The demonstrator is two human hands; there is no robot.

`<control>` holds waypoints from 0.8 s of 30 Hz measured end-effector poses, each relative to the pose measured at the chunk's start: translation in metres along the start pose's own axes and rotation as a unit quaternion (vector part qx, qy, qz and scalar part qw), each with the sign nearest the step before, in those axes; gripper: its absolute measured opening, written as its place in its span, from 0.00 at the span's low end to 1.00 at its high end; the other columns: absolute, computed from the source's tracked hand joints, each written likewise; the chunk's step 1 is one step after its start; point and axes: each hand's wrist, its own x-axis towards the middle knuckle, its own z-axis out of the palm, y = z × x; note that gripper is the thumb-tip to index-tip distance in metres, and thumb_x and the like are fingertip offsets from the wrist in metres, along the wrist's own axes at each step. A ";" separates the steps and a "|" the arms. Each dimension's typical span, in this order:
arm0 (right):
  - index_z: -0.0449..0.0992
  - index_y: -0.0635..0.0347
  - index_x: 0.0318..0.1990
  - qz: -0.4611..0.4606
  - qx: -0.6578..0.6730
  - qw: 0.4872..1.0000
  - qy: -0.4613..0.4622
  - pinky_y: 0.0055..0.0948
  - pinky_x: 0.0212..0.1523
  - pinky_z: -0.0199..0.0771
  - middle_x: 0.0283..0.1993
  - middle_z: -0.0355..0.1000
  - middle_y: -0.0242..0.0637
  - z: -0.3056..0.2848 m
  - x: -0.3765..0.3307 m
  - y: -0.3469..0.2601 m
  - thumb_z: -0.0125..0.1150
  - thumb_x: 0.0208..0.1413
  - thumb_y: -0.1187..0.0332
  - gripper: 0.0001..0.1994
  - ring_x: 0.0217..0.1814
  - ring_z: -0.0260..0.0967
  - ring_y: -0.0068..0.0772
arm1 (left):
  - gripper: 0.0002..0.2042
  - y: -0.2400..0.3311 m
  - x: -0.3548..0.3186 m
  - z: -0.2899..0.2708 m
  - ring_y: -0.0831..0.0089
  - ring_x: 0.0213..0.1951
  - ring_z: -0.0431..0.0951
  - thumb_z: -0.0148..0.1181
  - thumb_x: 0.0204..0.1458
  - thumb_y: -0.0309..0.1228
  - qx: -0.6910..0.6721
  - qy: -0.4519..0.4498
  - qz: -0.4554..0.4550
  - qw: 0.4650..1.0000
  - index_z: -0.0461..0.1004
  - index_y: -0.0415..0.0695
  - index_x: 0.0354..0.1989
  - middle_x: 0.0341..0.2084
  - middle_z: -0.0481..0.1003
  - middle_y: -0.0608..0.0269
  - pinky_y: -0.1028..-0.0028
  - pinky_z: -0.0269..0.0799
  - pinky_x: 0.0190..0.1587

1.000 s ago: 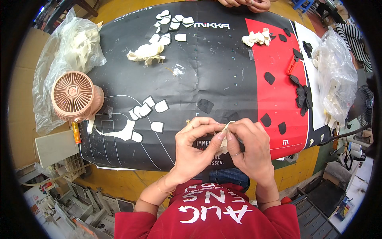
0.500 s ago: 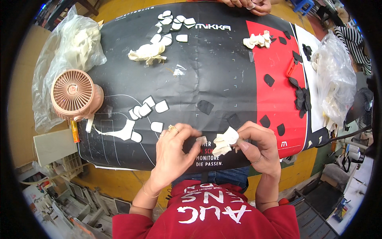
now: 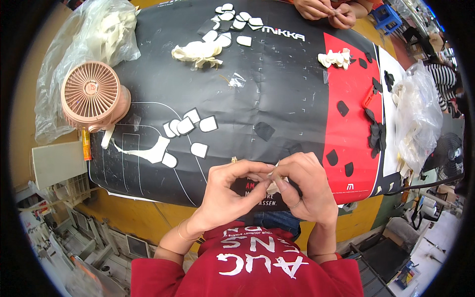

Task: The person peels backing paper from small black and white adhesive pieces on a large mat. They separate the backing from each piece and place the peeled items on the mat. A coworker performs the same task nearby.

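My left hand (image 3: 230,190) and my right hand (image 3: 307,188) meet above the near edge of the black mat (image 3: 237,109). Thumb and fingers of both are pinched together on thin cream pieces (image 3: 275,186), largely hidden by the fingers. Left of my hands lie several black rounded pieces topped with white pads, such as one white-topped piece (image 3: 199,150) and another (image 3: 208,123). Next to them is a torn cream strip (image 3: 151,151). Beyond my hands, a plain black piece (image 3: 264,131) rests on the mat.
A pink fan (image 3: 91,94) and a plastic bag of cream pieces (image 3: 111,37) stand at left. Cream piles (image 3: 199,51) and more white-topped pieces (image 3: 226,16) lie farther off. Black pieces (image 3: 377,136) and a clear bag (image 3: 418,116) are at right. A co-worker's hands (image 3: 329,12) work opposite.
My left hand has moved right to meet my right hand, and their fingertips now come together over the cream pieces. The view has shifted slightly.
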 end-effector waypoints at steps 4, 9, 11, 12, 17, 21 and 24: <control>0.77 0.55 0.42 0.001 -0.064 0.997 -0.032 0.38 0.45 0.64 0.40 0.69 0.35 0.002 0.002 -0.003 0.60 0.47 0.75 0.12 0.41 0.68 0.37 | 0.11 -0.010 0.004 -0.006 0.78 0.38 0.79 0.66 0.51 0.19 -0.057 0.006 0.002 0.998 0.81 0.35 0.43 0.39 0.79 0.58 0.81 0.74 0.38; 0.77 0.55 0.43 0.010 -0.070 0.997 -0.015 0.37 0.45 0.67 0.43 0.69 0.38 0.009 0.005 -0.002 0.61 0.46 0.77 0.14 0.42 0.69 0.38 | 0.06 -0.021 0.007 -0.010 0.85 0.34 0.73 0.65 0.55 0.21 -0.132 0.020 -0.025 0.991 0.81 0.35 0.41 0.40 0.75 0.62 0.83 0.69 0.33; 0.77 0.58 0.41 0.028 -0.033 0.998 0.046 0.35 0.43 0.71 0.44 0.70 0.39 0.013 0.006 0.000 0.63 0.46 0.79 0.13 0.42 0.71 0.39 | 0.05 -0.023 0.012 -0.014 0.86 0.32 0.72 0.65 0.56 0.22 -0.152 0.025 -0.042 0.987 0.81 0.35 0.40 0.40 0.75 0.63 0.83 0.67 0.32; 0.77 0.59 0.41 0.035 -0.011 0.996 0.081 0.35 0.42 0.73 0.45 0.71 0.40 0.015 0.007 0.000 0.64 0.46 0.80 0.13 0.43 0.72 0.40 | 0.05 -0.022 0.014 -0.017 0.86 0.32 0.71 0.65 0.57 0.22 -0.161 0.027 -0.052 0.985 0.81 0.35 0.40 0.40 0.75 0.63 0.83 0.67 0.32; 0.79 0.66 0.50 0.152 0.138 0.976 0.075 0.25 0.39 0.73 0.38 0.78 0.38 0.015 0.011 0.007 0.79 0.44 0.66 0.25 0.35 0.73 0.24 | 0.05 -0.014 0.025 -0.015 0.81 0.32 0.73 0.68 0.52 0.22 0.079 0.095 0.056 0.991 0.83 0.39 0.37 0.35 0.77 0.64 0.79 0.67 0.32; 0.81 0.67 0.43 0.209 0.191 0.957 0.063 0.23 0.36 0.71 0.32 0.77 0.36 0.019 0.013 0.007 0.74 0.52 0.69 0.14 0.33 0.71 0.23 | 0.05 -0.012 0.032 -0.011 0.73 0.34 0.76 0.69 0.50 0.23 0.114 0.119 0.085 0.983 0.83 0.41 0.35 0.34 0.77 0.62 0.76 0.69 0.35; 0.81 0.68 0.39 0.247 0.143 0.955 0.077 0.23 0.34 0.69 0.30 0.77 0.35 0.021 0.017 0.009 0.69 0.57 0.70 0.09 0.30 0.70 0.22 | 0.07 -0.017 0.037 -0.011 0.66 0.38 0.77 0.69 0.50 0.24 0.123 0.107 0.099 0.982 0.83 0.42 0.38 0.37 0.77 0.60 0.70 0.71 0.41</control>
